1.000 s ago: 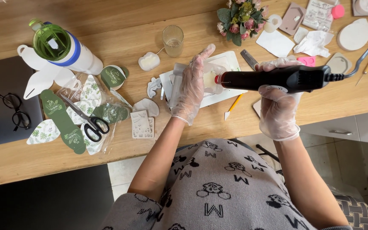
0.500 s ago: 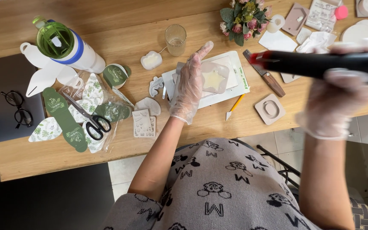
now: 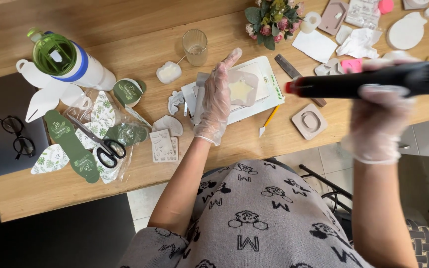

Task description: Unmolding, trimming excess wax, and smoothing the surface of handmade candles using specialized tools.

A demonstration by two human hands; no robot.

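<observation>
My left hand (image 3: 216, 99), in a clear plastic glove, lies flat on a white board (image 3: 269, 89) on the wooden table, steadying a clear square mould (image 3: 242, 88) with a pale star shape in it. My right hand (image 3: 379, 116), also gloved, is raised off the table to the right and grips a black heat tool (image 3: 373, 82) with a red tip. The tool points left, its tip a little to the right of the board and above it.
Black scissors (image 3: 103, 144) lie on green and white leaf cut-outs at left. A green-lidded bottle (image 3: 70, 62), a drinking glass (image 3: 195, 46), black eyeglasses (image 3: 13, 136), a flower bunch (image 3: 272, 19), a yellow knife (image 3: 269, 120), small moulds (image 3: 310, 120) and paper scraps surround the board.
My right hand has lifted the heat tool up and away to the right, off the star mould. My left hand has stayed flat on the mould.
</observation>
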